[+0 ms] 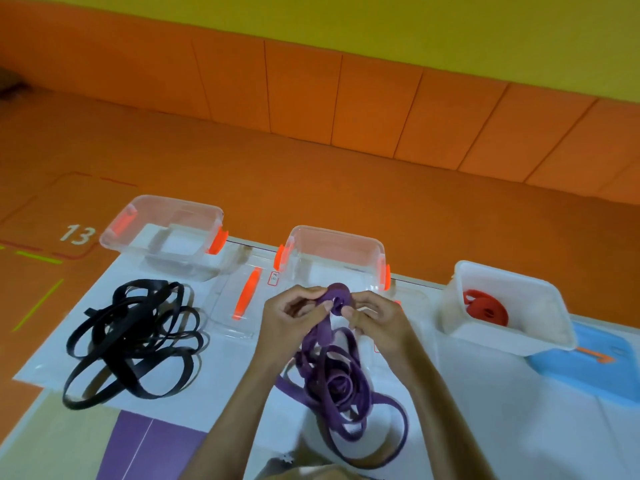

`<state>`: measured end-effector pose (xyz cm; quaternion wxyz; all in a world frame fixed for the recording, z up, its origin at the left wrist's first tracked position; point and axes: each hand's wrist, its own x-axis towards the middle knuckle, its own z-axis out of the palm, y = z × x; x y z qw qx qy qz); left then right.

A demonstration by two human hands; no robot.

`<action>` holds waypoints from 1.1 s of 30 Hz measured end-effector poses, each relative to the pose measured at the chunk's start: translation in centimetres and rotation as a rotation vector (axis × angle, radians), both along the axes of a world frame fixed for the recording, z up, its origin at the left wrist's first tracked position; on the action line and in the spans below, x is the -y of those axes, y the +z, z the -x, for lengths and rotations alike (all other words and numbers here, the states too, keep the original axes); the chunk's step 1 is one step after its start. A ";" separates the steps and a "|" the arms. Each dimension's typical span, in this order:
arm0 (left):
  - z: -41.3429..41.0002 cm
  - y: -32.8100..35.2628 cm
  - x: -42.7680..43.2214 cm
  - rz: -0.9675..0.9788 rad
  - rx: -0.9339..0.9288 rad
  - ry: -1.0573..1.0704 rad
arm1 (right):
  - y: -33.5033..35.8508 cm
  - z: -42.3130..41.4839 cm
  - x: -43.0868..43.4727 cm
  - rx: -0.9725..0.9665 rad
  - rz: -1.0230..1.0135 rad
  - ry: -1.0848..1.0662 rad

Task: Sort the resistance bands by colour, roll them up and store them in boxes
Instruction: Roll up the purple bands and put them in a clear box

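A purple band roll [338, 296] sits between both hands above the white sheet. My left hand [289, 317] pinches the band's loose strap just left of the roll. My right hand [375, 318] grips the roll from the right. Below them lies a tangled pile of purple bands [341, 382]. A pile of black bands [135, 341] lies at the left. A clear box [166, 233] stands at the back left, a second clear box [367, 251] behind my hands, and a white box [512, 327] at the right holds rolled red bands [486, 306].
A clear lid with an orange handle [246, 297] lies between the two clear boxes. A blue lid [602, 358] lies under the white box's right side. The white sheet [502, 410] covers an orange floor with the number 13 [77, 234]. A padded orange wall runs behind.
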<state>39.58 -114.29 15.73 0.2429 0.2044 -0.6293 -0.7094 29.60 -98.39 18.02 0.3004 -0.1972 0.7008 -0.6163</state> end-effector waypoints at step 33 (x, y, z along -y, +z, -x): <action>0.3 1.4 7.5 0.184 -0.019 -0.297 | 0.8 -1.0 4.3 0.001 0.129 -0.153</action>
